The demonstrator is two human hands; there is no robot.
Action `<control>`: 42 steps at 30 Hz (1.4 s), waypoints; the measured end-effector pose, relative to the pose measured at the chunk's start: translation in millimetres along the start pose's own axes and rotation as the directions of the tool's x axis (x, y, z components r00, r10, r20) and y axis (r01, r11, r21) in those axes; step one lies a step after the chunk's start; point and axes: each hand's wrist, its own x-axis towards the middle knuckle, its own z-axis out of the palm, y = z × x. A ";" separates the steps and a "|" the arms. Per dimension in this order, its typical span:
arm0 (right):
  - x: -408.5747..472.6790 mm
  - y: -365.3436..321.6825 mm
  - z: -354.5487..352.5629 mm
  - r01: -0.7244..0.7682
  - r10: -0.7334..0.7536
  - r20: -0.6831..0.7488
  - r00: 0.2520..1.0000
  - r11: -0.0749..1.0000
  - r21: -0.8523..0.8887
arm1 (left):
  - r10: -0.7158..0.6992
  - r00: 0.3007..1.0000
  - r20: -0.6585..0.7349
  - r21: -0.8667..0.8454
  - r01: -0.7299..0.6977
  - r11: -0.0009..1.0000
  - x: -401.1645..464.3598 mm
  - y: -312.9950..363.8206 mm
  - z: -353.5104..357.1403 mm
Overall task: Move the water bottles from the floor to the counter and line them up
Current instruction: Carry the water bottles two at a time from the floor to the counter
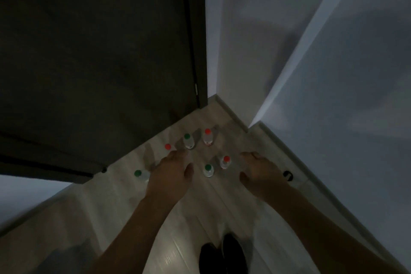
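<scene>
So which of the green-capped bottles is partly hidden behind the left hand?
The green-capped bottle farthest left, beside the dark door: the left hand covers its right side. The other two green-capped ones stand fully in view.

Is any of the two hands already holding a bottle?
No, the left hand and the right hand both reach down with nothing in them, above the bottles standing on the floor.

Left hand point(171, 169): reaching forward and down on an extended bare forearm, back facing up, fingers loosely extended, thumb splaying toward the other hand, holding nothing. Right hand point(259, 169): reaching alongside at the same level, fingers relaxed and slightly curling, holding nothing. Shoes point(222, 256): showing beneath, between both forearms.
</scene>
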 end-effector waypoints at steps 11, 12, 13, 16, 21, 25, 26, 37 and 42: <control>218.6 136.5 302.3 -0.053 0.056 0.092 0.994 0.998 -0.032 | -0.124 0.964 0.234 0.170 0.085 0.982 175.5 -105.2 363.6; 231.4 144.4 318.8 -0.064 0.068 0.106 0.992 0.997 -0.041 | -0.130 0.963 0.236 0.155 0.095 0.983 181.4 -114.1 382.3; 242.3 151.0 332.8 -0.074 0.078 0.114 0.990 0.996 -0.039 | -0.120 0.968 0.219 0.128 0.094 0.987 185.5 -122.2 397.6; 264.6 161.1 360.4 -0.076 0.075 0.052 0.996 0.997 0.009 | -0.037 0.995 0.095 0.030 0.034 0.999 190.4 -141.2 423.7; 259.8 150.2 345.6 -0.092 0.092 0.036 0.995 0.996 0.018 | -0.019 0.999 0.033 -0.075 0.022 0.997 178.0 -146.8 396.2; 226.0 121.9 280.9 -0.041 0.041 -0.001 0.999 0.999 0.017 | -0.015 0.996 -0.084 -0.078 0.008 0.997 147.2 -122.9 318.0; 214.7 112.7 257.2 -0.026 0.026 0.013 1.000 1.000 0.016 | -0.025 0.994 -0.104 -0.086 0.016 0.996 138.7 -113.4 292.7; 30.2 -21.5 -59.3 0.091 -0.082 -0.147 0.986 0.994 0.056 | -0.024 0.989 -0.148 -0.205 -0.007 0.979 13.4 47.9 -22.5; -68.7 -67.3 -178.9 0.077 -0.009 -0.280 0.960 0.969 0.233 | -0.047 0.936 -0.350 -0.276 -0.055 0.960 -66.6 117.0 -141.3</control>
